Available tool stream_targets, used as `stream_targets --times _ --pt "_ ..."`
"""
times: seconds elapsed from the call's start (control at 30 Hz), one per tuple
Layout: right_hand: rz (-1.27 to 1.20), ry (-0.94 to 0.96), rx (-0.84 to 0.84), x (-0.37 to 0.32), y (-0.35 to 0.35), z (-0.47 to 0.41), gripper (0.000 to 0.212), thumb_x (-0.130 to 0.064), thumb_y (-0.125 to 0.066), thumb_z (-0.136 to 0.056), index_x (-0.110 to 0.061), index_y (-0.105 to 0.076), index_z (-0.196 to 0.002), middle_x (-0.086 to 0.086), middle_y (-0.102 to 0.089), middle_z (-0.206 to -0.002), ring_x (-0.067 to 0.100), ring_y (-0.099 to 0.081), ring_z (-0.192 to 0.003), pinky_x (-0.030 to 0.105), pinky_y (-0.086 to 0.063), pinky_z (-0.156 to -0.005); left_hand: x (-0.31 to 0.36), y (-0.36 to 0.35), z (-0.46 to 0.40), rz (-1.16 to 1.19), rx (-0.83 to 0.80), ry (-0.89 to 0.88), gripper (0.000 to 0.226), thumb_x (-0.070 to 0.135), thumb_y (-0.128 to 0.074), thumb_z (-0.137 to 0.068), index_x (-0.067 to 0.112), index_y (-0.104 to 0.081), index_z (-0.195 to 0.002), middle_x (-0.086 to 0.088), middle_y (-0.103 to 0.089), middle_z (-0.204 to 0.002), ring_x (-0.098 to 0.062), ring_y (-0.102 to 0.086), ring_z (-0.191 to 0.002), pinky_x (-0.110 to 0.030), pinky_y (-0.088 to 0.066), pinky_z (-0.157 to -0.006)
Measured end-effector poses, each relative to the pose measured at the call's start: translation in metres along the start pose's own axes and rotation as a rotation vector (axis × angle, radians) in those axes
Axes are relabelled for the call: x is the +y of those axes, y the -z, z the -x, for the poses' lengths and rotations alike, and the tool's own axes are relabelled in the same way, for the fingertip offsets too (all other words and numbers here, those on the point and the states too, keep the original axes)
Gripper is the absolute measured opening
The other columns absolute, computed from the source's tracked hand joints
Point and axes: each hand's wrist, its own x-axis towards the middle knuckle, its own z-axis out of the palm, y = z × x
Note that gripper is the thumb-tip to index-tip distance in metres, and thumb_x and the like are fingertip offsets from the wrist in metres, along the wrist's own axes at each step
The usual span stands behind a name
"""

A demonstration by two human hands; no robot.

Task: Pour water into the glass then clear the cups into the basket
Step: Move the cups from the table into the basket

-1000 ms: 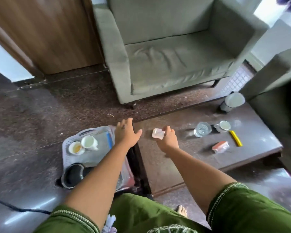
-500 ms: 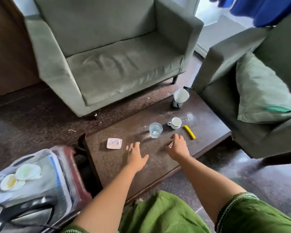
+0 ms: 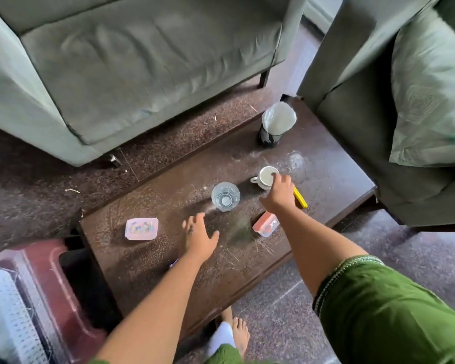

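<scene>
Your right hand [image 3: 279,191] reaches the white cup [image 3: 266,177] at two o'clock on the surface [image 3: 153,261], grip loose at its rim, not yet closed. Your left hand [image 3: 197,236] hovers spread and empty, clear of the glass [image 3: 225,196] at twelve.

My right hand [image 3: 280,194] reaches toward one o'clock, arm nearly straight, fingers loosely curled with nothing gripped. My left hand [image 3: 199,236] points to twelve o'clock, palm down, fingers spread and thumb out.

Two grey-green armchairs [image 3: 132,64] flank a dark low table [image 3: 147,261]; speckled brown floor [image 3: 24,185]; soft daylight.
</scene>
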Motion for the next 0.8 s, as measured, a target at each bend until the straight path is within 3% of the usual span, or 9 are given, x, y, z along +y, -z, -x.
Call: stream_targets --times 0.17,0.33,0.43,0.57,0.7,0.8 --pt "0.057 -0.023 -0.035 -0.008 -0.015 -0.045 0.091 -0.017 -0.077 -0.078 -0.031 -0.022 -0.149 0.007 -0.012 -0.158 0.038 -0.015 -0.142 0.053 -0.032 -0.109 -0.026 -0.014 -0.009 -0.089 -0.044 0.033 0.055 0.044 -0.055 -0.088 0.023 -0.035 -0.135 -0.002 -0.044 -0.137 -0.026 -0.034 -0.131 -0.041 -0.037 -0.105" --pt "0.027 -0.058 -0.043 -0.012 -0.022 -0.062 0.073 0.001 -0.065 -0.081 -0.030 -0.036 -0.140 0.015 -0.028 -0.145 0.041 -0.036 -0.128 0.049 -0.044 -0.096 -0.058 -0.016 -0.003 -0.134 -0.045 0.064 0.052 0.044 -0.054 -0.088 0.021 -0.038 -0.132 -0.004 -0.047 -0.133 -0.027 -0.038 -0.126 -0.040 -0.040 -0.099" --pt "-0.072 -0.051 -0.001 -0.018 -0.019 -0.055 0.061 -0.002 -0.066 -0.081 -0.027 -0.043 -0.132 0.016 -0.033 -0.139 0.042 -0.043 -0.121 0.047 -0.051 -0.090 -0.063 -0.009 0.002 -0.140 -0.035 0.065 0.052 0.043 -0.054 -0.089 0.020 -0.038 -0.133 -0.004 -0.047 -0.133 -0.026 -0.038 -0.126 -0.040 -0.040 -0.100" --pt "-0.217 -0.073 0.080 -0.034 -0.002 -0.023 0.061 -0.014 -0.070 -0.081 -0.031 -0.042 -0.133 0.014 -0.036 -0.134 0.039 -0.051 -0.113 0.050 -0.055 -0.088 -0.052 0.007 0.009 -0.103 -0.003 0.079 0.054 0.043 -0.054 -0.089 0.022 -0.036 -0.135 -0.004 -0.045 -0.135 -0.026 -0.037 -0.128 -0.039 -0.039 -0.103" --pt "-0.323 -0.011 0.234 -0.056 0.017 0.038 0.058 -0.023 -0.070 -0.082 -0.035 -0.045 -0.132 0.010 -0.035 -0.127 0.031 -0.039 -0.117 0.044 -0.045 -0.099 -0.037 0.030 0.026 -0.030 0.071 0.044 0.053 0.043 -0.058 -0.087 0.023 -0.039 -0.133 -0.003 -0.048 -0.131 -0.026 -0.042 -0.123 -0.039 -0.042 -0.100" --pt "-0.360 0.077 0.172 -0.080 0.018 0.103 0.056 -0.024 -0.072 -0.079 -0.037 -0.048 -0.128 0.008 -0.033 -0.126 0.031 -0.038 -0.117 0.042 -0.042 -0.100 -0.024 0.051 0.055 0.193 0.104 0.026 0.041 0.035 -0.060 -0.089 0.025 -0.045 -0.126 0.000 -0.054 -0.125 -0.026 -0.051 -0.116 -0.039 -0.047 -0.091"
